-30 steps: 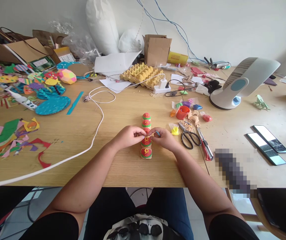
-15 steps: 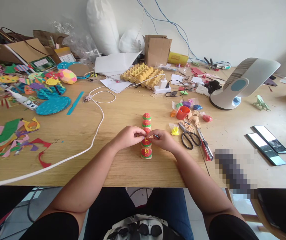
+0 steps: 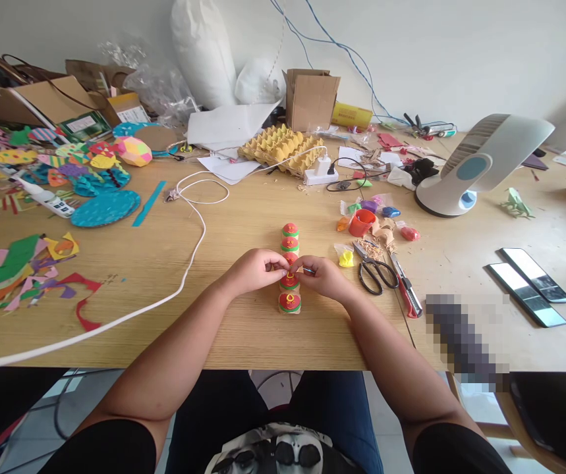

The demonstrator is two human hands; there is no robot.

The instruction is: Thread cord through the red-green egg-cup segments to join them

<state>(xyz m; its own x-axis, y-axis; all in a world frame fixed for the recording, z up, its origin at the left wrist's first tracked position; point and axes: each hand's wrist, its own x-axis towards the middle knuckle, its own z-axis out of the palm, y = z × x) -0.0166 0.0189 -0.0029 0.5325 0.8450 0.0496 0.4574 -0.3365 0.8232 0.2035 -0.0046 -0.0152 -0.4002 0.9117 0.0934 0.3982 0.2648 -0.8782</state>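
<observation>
A row of small domed caps (image 3: 290, 303), red on top with green bands and pale bases, runs straight away from me on the wooden table. The nearest ones carry thin yellow loops and dots. My left hand (image 3: 257, 270) comes in from the left, thumb and forefinger pinched over the middle of the row. From the right, my right hand (image 3: 321, 273) meets it there, its fingertips also pinched. The fingertips nearly touch each other and partly cover the middle caps. Whatever sits between them is too small to make out.
Right of my hands lie a bag of yellow clay (image 3: 345, 255), black-handled scissors (image 3: 376, 270), a utility knife (image 3: 408, 289) and a red tub (image 3: 362, 223). A white fan (image 3: 470, 171) stands behind. A white cable (image 3: 184, 280) crosses the left side, beside paper scraps (image 3: 16, 270).
</observation>
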